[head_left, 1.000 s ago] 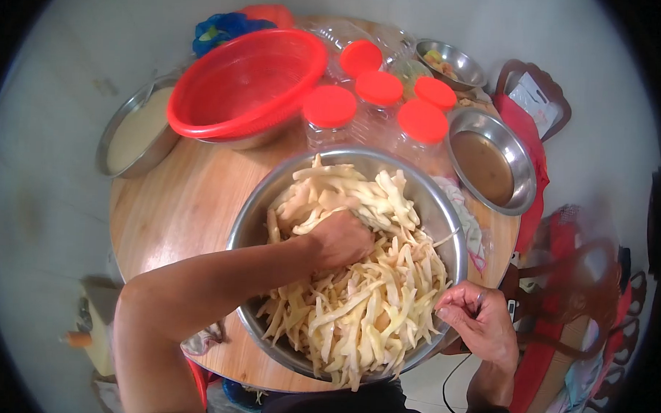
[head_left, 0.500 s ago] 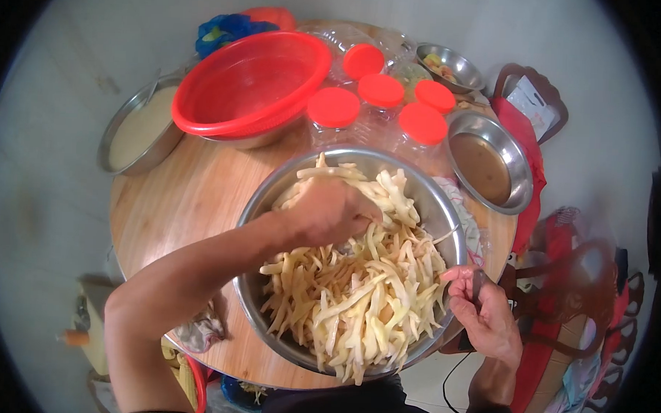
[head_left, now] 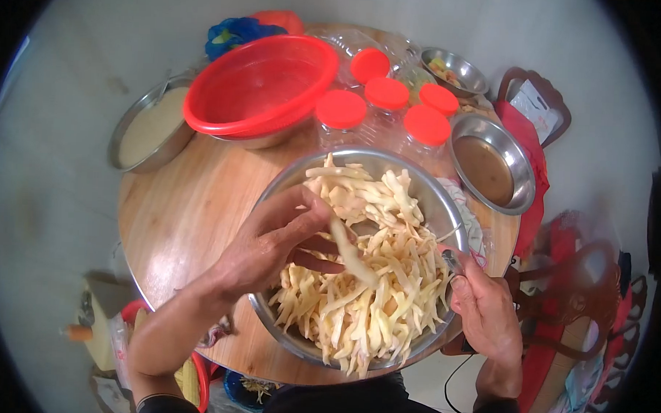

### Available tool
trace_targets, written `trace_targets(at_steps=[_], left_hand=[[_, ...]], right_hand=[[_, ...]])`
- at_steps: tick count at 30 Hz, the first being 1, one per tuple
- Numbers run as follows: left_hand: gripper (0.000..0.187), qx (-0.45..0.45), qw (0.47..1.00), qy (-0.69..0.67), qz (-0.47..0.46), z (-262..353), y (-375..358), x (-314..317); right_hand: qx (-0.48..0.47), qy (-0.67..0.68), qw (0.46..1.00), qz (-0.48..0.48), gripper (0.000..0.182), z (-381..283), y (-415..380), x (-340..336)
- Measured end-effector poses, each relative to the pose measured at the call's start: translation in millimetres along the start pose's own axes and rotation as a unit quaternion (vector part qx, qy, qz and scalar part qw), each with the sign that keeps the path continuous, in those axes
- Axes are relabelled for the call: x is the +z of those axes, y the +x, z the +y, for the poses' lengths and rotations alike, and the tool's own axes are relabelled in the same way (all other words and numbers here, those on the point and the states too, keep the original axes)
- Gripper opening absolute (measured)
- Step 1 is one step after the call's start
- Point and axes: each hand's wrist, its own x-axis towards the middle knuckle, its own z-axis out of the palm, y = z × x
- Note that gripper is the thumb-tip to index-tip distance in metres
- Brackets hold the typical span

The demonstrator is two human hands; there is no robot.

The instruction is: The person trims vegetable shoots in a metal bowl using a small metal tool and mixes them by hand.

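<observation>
While the left hand (head_left: 274, 244) pinches one pale cut strip (head_left: 347, 254), the right hand (head_left: 483, 310) grips the rim
Large round steel bowl (head_left: 273, 193) of strips sits at the near edge of the round wooden table (head_left: 185, 209)

No text, label or number is legible anywhere.
</observation>
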Motion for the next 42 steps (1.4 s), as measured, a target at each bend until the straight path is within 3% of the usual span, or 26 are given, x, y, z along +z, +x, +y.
trace_targets(at_steps=[1,3,7,9,10,12,17,19,20,23,26,31,33,36,42], left_hand=[[0.022,-0.012,0.998,-0.026,0.055,-2.5,-6.1,4.7],[0.025,-0.004,0.997,-0.062,0.054,-23.0,-10.5,8.1],[0.031,-0.017,0.989,-0.101,0.107,-51.5,-12.6,14.8],[0.035,-0.021,0.979,-0.179,0.097,-63.0,-13.0,15.4],[0.033,-0.025,0.968,-0.229,0.095,-64.2,-14.9,17.5],[0.029,-0.014,0.972,-0.22,0.08,-62.4,-21.7,24.3],[0.02,0.01,0.973,-0.22,0.064,-85.6,-35.9,30.2],[0.018,0.027,0.95,-0.308,0.041,-85.7,-40.5,36.6],[0.031,0.043,0.936,-0.348,0.007,-88.6,-42.4,33.0],[0.043,0.016,0.946,-0.316,0.072,-87.0,-49.0,41.8],[0.052,0.051,0.959,-0.271,0.061,-80.6,-55.2,51.9],[0.053,0.05,0.967,-0.238,0.072,-83.7,-59.2,54.2],[0.052,0.039,0.971,-0.225,0.072,-86.1,-60.8,52.0],[0.048,0.029,0.968,-0.24,0.064,-90.3,-62.1,52.4],[0.045,0.036,0.979,-0.17,0.102,-92.0,-62.8,56.7]], right_hand=[[-0.002,0.0,1.0,0.0,0.037,-4.6,-0.9,2.8],[-0.033,-0.04,0.998,0.042,0.031,-11.2,-3.0,6.3],[-0.068,-0.046,0.997,0.009,0.026,-12.1,-4.6,10.4],[-0.15,-0.023,0.987,-0.045,0.035,-12.9,-4.9,12.6],[-0.151,-0.024,0.987,-0.044,0.035,-13.9,-5.6,16.0],[-0.182,-0.049,0.981,-0.034,0.045,-17.8,-6.8,25.5],[-0.221,-0.153,0.963,-0.034,0.052,-24.6,-10.2,36.7],[-0.237,-0.171,0.956,-0.025,0.052,-25.5,-13.2,41.5],[-0.239,-0.185,0.953,-0.02,0.052,-25.1,-14.5,43.1],[-0.227,-0.213,0.95,-0.013,0.051,-24.6,-17.5,46.7],[-0.22,-0.227,0.949,0.0,0.051,-26.4,-18.8,49.6],[-0.245,-0.203,0.948,0.027,0.052,-30.9,-24.3,49.8],[-0.174,-0.159,0.971,0.047,0.036,-35.1,-29.3,49.5],[-0.213,-0.2,0.956,0.02,0.049,-31.6,-35.5,48.2],[-0.21,-0.231,0.95,0.016,0.048,-29.2,-40.6,50.0]])
